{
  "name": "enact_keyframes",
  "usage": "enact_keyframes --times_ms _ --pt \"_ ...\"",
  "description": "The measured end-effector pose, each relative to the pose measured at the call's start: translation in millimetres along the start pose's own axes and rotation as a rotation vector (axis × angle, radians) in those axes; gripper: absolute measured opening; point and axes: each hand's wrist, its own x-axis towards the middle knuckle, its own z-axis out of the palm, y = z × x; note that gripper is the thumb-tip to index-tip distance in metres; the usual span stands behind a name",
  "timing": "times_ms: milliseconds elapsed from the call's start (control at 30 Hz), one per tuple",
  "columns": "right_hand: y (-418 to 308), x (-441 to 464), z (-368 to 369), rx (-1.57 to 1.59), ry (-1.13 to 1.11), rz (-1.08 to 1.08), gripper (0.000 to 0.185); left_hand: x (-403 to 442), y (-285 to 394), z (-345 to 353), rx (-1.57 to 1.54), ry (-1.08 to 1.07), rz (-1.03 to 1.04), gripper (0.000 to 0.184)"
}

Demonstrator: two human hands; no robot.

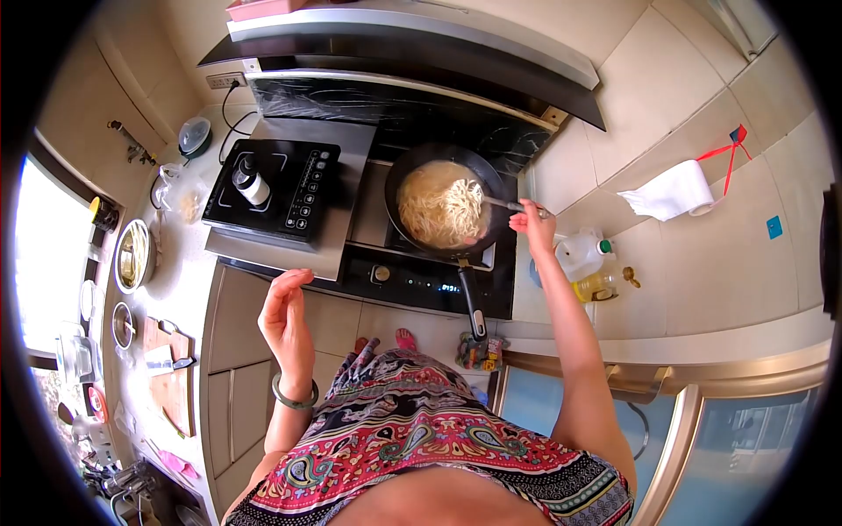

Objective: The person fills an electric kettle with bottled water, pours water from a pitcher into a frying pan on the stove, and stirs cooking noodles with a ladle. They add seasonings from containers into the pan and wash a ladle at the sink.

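My right hand [537, 226] is closed round the handle of a metal utensil [504, 204], whose far end is among noodles [456, 206] in a dark pan [399, 167]. The noodles lie in cloudy liquid, bunched toward the pan's right side. The pan stands on the black stove, its handle [472, 302] pointing toward me. My left hand [288, 311], with a bracelet at the wrist, is raised in front of the counter, left of the stove's front. Its fingers are bent and hold nothing that I can see.
An induction cooker [272, 188] with a small bottle [253, 186] on it stands left of the pan. Bottles [596, 285] are at the right. A cutting board [171, 377] with a knife and a bowl [134, 256] lie on the left counter. The range hood [421, 66] hangs above.
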Motion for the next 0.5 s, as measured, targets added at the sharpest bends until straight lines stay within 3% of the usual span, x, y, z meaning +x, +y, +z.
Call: enact_keyframes --times_ms 33,133,167,233,500 --pt "-3.2 -4.1 6.0 0.001 -0.001 0.0 0.029 -0.4 -0.1 -0.3 0.001 0.0 0.001 0.015" --pt "-3.3 -12.0 16.7 -0.458 -0.293 -0.374 0.023 -2.5 1.5 -2.1 -0.007 0.007 0.005 0.015" --pt "-4.9 -16.7 17.2 -0.457 -0.3 -0.376 0.023 -3.2 2.1 -2.7 -0.006 0.019 0.006 0.014" --pt "-15.9 -33.2 17.6 -0.818 -0.429 -0.871 0.023 -5.3 2.5 -5.0 -0.002 0.041 0.007 0.014" --pt "32.4 -74.2 -24.9 -0.979 -0.551 -0.921 0.038 -26.0 5.7 -13.9 0.044 0.146 -0.016 0.016"
